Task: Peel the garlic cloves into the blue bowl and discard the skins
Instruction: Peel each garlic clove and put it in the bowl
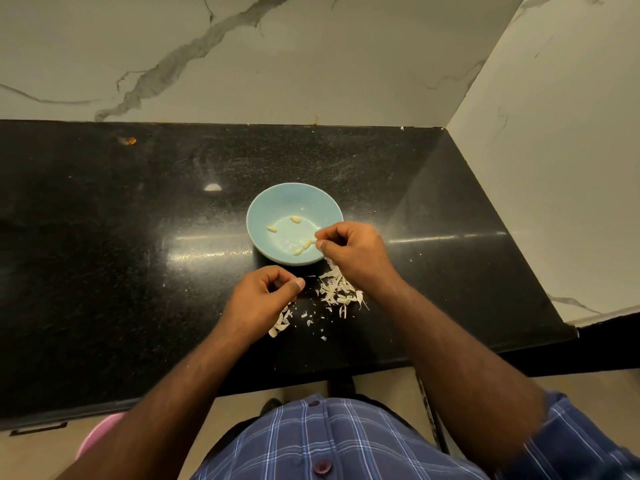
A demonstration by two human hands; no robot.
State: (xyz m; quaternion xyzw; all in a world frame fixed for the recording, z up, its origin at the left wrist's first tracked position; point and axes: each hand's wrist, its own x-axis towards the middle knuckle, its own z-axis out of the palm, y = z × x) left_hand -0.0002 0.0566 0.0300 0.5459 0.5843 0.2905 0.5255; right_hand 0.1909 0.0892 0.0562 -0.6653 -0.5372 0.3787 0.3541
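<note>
Garlic cloves [298,237]: four peeled, in blue bowl [273,206], frame centre. Right hand [353,252] over bowl's rim, fingertips pinched; contents not discernible. Left hand [263,296] curled, apparently empty. Skins [337,292] heaped below bowl. Advice: release low, keeping skins out.

dim, warm light from above me; glare streaks on the black counter [104,237] left and right; edges bow outward, near sleeve [571,441] blurred.

A black speckled counter [104,237] runs under white veined marble walls [277,57]. A pink tub [95,439] sits on the floor, near left.
</note>
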